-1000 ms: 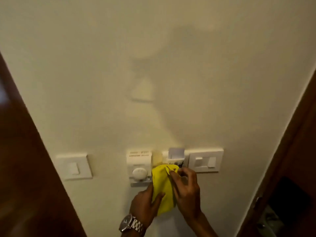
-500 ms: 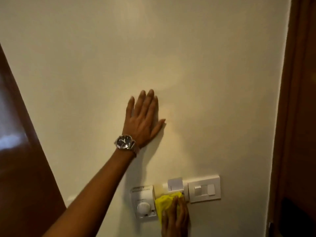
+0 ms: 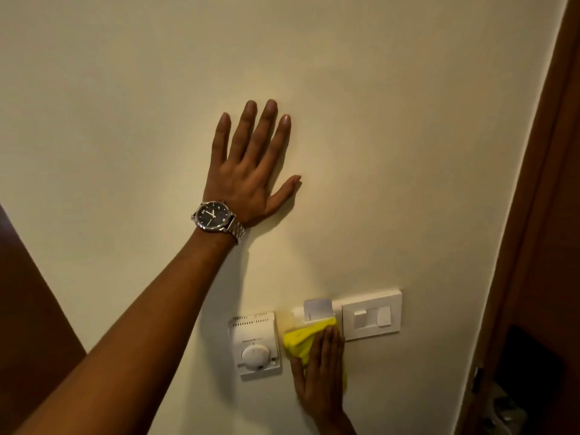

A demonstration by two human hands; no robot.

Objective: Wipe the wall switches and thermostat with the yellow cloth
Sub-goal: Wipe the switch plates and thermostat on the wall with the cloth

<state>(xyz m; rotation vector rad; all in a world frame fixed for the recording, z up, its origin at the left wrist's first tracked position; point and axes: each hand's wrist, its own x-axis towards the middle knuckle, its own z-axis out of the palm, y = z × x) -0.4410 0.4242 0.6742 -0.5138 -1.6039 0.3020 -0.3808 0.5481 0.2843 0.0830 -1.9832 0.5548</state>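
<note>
My left hand (image 3: pixel 251 164), with a watch on its wrist, lies flat against the cream wall, fingers spread, well above the fittings. My right hand (image 3: pixel 320 372) presses the bunched yellow cloth (image 3: pixel 299 340) onto the wall plate under a card holder (image 3: pixel 318 308), between the thermostat and the switch. The white thermostat (image 3: pixel 255 345) with a round dial sits just left of the cloth. A white double switch plate (image 3: pixel 372 315) is just right of it. Most of the plate under the cloth is hidden.
A dark wooden door frame (image 3: pixel 539 215) runs down the right side, with a metal door handle (image 3: pixel 505 409) low in the corner. Another dark wooden surface (image 3: pixel 28 309) borders the wall at the lower left.
My left hand let go of the cloth and rose to rest flat on the wall. My right hand alone now holds the cloth against the plate. The view tilted up.
</note>
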